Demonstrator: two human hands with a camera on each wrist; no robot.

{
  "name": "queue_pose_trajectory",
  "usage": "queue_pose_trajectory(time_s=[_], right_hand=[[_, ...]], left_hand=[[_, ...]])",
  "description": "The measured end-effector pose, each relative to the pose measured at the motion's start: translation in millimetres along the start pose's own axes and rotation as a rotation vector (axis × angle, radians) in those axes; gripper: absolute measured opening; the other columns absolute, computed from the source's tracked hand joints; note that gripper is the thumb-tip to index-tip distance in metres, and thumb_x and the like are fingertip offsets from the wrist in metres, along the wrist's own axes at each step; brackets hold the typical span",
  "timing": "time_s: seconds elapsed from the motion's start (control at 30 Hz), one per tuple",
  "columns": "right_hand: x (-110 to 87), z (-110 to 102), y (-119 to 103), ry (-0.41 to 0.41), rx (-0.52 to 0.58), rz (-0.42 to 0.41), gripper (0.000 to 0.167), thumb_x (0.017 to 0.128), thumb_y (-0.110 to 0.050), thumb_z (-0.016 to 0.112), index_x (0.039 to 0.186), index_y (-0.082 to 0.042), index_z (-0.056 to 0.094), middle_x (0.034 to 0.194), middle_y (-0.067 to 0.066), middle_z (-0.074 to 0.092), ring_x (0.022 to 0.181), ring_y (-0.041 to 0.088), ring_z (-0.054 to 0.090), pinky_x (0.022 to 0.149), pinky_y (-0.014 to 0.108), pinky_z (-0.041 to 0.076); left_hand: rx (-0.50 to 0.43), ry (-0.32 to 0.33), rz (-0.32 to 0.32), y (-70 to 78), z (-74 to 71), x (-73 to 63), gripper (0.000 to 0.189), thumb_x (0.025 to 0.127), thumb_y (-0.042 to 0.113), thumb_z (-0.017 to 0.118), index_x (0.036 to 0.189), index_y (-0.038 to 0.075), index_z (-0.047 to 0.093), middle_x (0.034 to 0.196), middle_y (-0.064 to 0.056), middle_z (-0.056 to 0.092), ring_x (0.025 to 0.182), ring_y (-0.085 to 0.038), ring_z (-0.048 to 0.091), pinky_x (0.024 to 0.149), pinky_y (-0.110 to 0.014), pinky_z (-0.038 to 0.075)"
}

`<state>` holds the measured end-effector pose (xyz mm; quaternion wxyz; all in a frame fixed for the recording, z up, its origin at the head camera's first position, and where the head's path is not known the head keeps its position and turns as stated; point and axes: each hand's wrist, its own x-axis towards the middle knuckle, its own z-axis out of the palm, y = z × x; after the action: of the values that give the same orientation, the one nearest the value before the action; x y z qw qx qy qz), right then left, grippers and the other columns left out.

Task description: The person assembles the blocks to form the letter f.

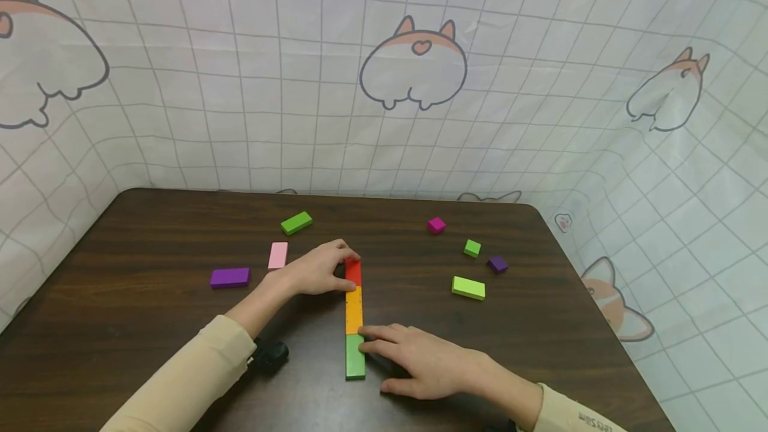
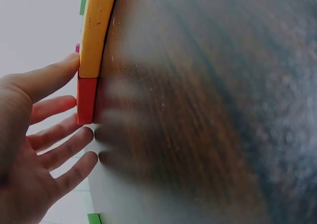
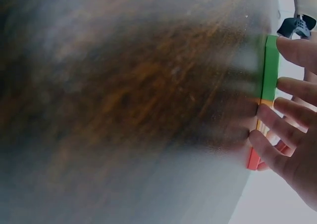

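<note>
A straight row of wooden blocks lies end to end: a red block (image 1: 353, 272) at the far end, an orange block (image 1: 354, 310) in the middle and a green block (image 1: 355, 357) nearest me. My left hand (image 1: 319, 270) reaches to the row from the left, its thumb at the joint of red and orange and its fingertips along the red block and its far end. From the right, my right hand (image 1: 427, 363) rests with spread fingers, two fingertips touching the row near the green block's far end. In the right wrist view, the green block (image 3: 270, 68) stands close by the fingertips.
Left of the row lie a purple block (image 1: 230, 278), a pink block (image 1: 278, 255) and a green block (image 1: 297, 223). To the right are a magenta cube (image 1: 436, 225), a green cube (image 1: 472, 248), a dark purple cube (image 1: 497, 265) and a lime block (image 1: 469, 288). A patterned curtain (image 1: 270, 72) borders the table.
</note>
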<state>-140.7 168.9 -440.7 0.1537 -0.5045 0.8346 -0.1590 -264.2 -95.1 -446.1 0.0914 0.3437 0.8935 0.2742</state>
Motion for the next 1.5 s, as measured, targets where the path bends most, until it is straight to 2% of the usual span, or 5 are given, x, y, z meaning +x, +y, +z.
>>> queue_pose_trajectory(time_s=[0.23, 0.6, 1.2, 1.5], right_hand=[[0.1, 0.4, -0.6, 0.005, 0.018, -0.01, 0.058, 0.103, -0.032, 0.065, 0.154, -0.012, 0.046, 0.164, 0.002, 0.034, 0.142, 0.016, 0.041, 0.112, 0.037, 0.04], [0.0, 0.0, 0.1, 0.003, 0.021, -0.007, 0.058, 0.104, -0.033, 0.063, 0.154, -0.013, 0.046, 0.164, 0.002, 0.034, 0.142, 0.016, 0.041, 0.112, 0.038, 0.039], [-0.9, 2.7, 2.0, 0.015, 0.005, -0.011, 0.058, 0.104, -0.034, 0.063, 0.155, -0.013, 0.044, 0.165, 0.003, 0.032, 0.143, 0.017, 0.039, 0.113, 0.04, 0.039], [-1.6, 3.0, 1.4, 0.019, 0.004, -0.012, 0.058, 0.104, -0.033, 0.064, 0.155, -0.012, 0.044, 0.165, 0.004, 0.032, 0.143, 0.017, 0.04, 0.113, 0.04, 0.039]], left_hand=[[0.0, -0.001, 0.007, -0.3, 0.1, -1.2, 0.051, 0.091, 0.027, 0.081, 0.132, 0.001, 0.065, 0.121, -0.01, 0.059, 0.102, -0.025, 0.058, 0.093, -0.04, 0.051], [-0.013, 0.001, 0.05, -3.0, -1.1, 0.3, 0.045, 0.094, 0.023, 0.077, 0.131, 0.001, 0.065, 0.122, -0.011, 0.06, 0.105, -0.028, 0.059, 0.096, -0.043, 0.051], [-0.004, 0.0, 0.043, -6.0, 0.1, 1.1, 0.045, 0.095, 0.025, 0.077, 0.133, 0.003, 0.065, 0.124, -0.009, 0.06, 0.108, -0.024, 0.059, 0.098, -0.041, 0.05], [0.004, 0.004, 0.058, -6.9, 1.3, 0.1, 0.045, 0.096, 0.025, 0.076, 0.132, 0.001, 0.065, 0.124, -0.012, 0.059, 0.107, -0.027, 0.059, 0.098, -0.043, 0.05]])
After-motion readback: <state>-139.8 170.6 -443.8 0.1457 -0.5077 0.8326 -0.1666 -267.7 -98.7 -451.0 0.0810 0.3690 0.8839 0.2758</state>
